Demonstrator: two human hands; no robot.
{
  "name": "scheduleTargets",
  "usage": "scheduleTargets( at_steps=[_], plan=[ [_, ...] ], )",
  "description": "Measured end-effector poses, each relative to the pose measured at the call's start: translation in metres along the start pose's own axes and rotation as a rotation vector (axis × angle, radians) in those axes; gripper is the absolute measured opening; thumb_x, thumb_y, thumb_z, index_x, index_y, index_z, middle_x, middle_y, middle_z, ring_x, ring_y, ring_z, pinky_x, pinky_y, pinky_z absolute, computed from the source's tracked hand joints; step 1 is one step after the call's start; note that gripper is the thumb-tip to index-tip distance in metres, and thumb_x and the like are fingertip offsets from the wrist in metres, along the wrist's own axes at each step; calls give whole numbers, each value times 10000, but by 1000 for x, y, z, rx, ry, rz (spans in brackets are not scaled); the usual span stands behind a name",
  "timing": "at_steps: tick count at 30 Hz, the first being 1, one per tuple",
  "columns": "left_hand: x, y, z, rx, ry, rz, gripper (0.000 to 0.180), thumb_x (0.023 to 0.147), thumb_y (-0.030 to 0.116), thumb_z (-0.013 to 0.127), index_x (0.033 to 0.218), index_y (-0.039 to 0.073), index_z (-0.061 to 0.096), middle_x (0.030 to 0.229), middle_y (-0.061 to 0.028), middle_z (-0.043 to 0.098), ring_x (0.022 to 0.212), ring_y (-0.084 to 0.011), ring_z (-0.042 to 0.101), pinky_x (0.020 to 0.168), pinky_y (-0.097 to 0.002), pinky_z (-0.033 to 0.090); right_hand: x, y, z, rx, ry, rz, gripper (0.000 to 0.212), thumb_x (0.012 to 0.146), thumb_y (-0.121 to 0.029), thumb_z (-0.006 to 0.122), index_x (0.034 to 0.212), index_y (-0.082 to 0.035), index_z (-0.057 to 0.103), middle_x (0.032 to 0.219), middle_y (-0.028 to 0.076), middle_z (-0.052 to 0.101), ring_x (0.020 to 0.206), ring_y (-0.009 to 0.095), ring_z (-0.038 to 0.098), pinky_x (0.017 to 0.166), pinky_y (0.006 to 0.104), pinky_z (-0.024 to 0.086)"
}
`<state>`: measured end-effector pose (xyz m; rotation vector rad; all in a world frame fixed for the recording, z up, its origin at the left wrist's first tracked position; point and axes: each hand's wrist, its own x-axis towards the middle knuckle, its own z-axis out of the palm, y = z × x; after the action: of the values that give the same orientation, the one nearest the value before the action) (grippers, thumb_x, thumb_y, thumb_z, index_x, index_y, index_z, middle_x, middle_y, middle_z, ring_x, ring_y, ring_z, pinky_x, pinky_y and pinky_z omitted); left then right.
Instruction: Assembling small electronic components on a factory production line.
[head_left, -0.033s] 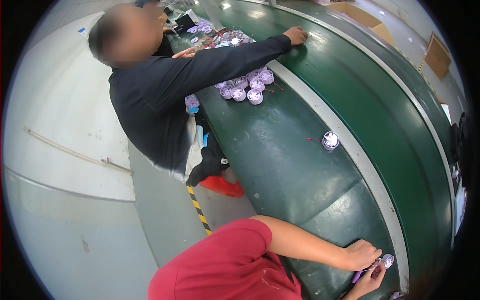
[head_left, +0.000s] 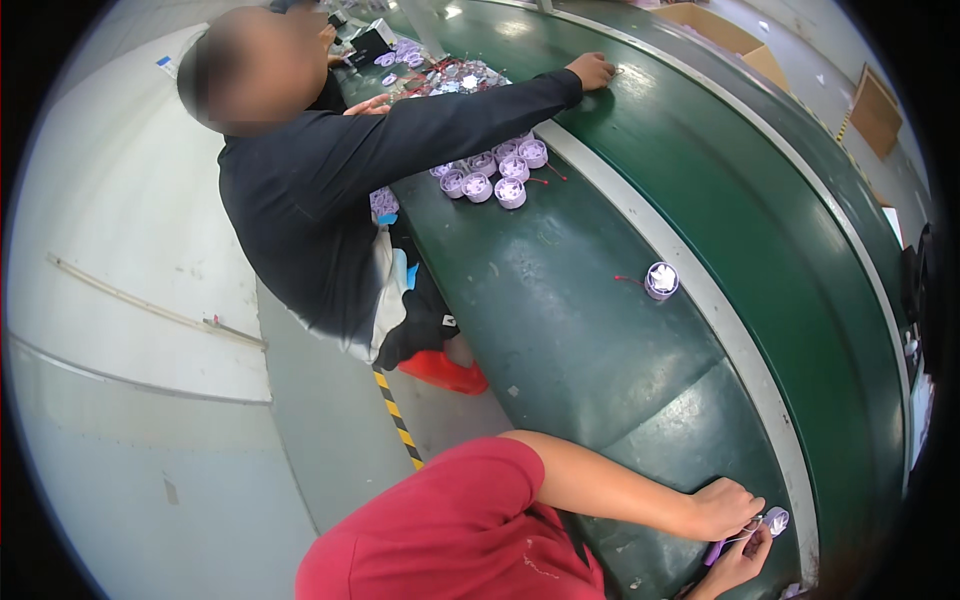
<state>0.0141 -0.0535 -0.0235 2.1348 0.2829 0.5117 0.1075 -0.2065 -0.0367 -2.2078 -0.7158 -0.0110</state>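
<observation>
At the lower right, my left hand [head_left: 725, 508] is closed, with its fingers curled down over something small. My right hand [head_left: 742, 562] meets it from below, fingers pinched together. A thin pale wire [head_left: 742, 536] runs between the fingertips. Just beyond them is a small round lilac part [head_left: 776, 520] with a white, blade-like centre. Under the hands a bright purple piece [head_left: 713, 553] shows in part; its kind is hidden. What each hand grips is too small to make out.
Farther up the green bench [head_left: 560, 330] stands one lilac fan-like unit [head_left: 661, 281] with a red lead. More lilac units [head_left: 511, 192] cluster near a co-worker [head_left: 300, 200], whose arm reaches over the green conveyor belt [head_left: 700, 150]. A metal rail [head_left: 690, 270] separates bench and belt.
</observation>
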Motion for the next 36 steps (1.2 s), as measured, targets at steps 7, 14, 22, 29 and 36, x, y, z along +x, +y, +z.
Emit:
scheduleTargets(
  at_steps=[7, 14, 22, 29, 36],
  plan=[
    [-2, -1, -3, -10, 8, 2, 183, 805, 139, 660, 850, 0, 551, 706, -157, 641, 705, -353, 664, 607, -450, 519, -3, 15, 4, 191, -26, 87, 188, 979, -68, 627, 1101, 74, 625, 953, 62, 654, 857, 121, 601, 773, 257, 497],
    [0, -2, -4, -32, 12, 2, 178, 820, 142, 655, 846, 0, 552, 702, -159, 641, 700, -355, 662, 600, -453, 516, -3, 10, 3, 232, -15, 77, 199, 980, -63, 622, 1120, 79, 624, 974, 68, 661, 876, 122, 606, 790, 258, 502],
    [1, 1, -9, -50, -30, -8, 179, 818, 143, 659, 852, -1, 558, 713, -154, 647, 699, -353, 663, 586, -453, 509, -3, 13, 2, 135, 20, 111, 213, 982, -46, 613, 1149, 86, 622, 1009, 82, 673, 899, 128, 619, 811, 263, 508],
    [-2, 6, -5, -30, -59, -27, 176, 812, 154, 653, 850, 7, 564, 728, -156, 658, 711, -345, 673, 591, -452, 515, -6, 27, -5, 193, 2, 64, 214, 977, -26, 609, 1158, 87, 622, 1007, 82, 674, 903, 134, 624, 814, 268, 514],
    [-1, -4, -25, -3, -54, -78, 216, 887, 266, 586, 858, 52, 588, 728, -150, 668, 664, -366, 673, 576, -497, 536, -3, -44, 11, 173, 41, 144, 152, 882, -14, 688, 1024, 27, 720, 941, 77, 727, 807, 136, 664, 760, 274, 542]
  ],
)
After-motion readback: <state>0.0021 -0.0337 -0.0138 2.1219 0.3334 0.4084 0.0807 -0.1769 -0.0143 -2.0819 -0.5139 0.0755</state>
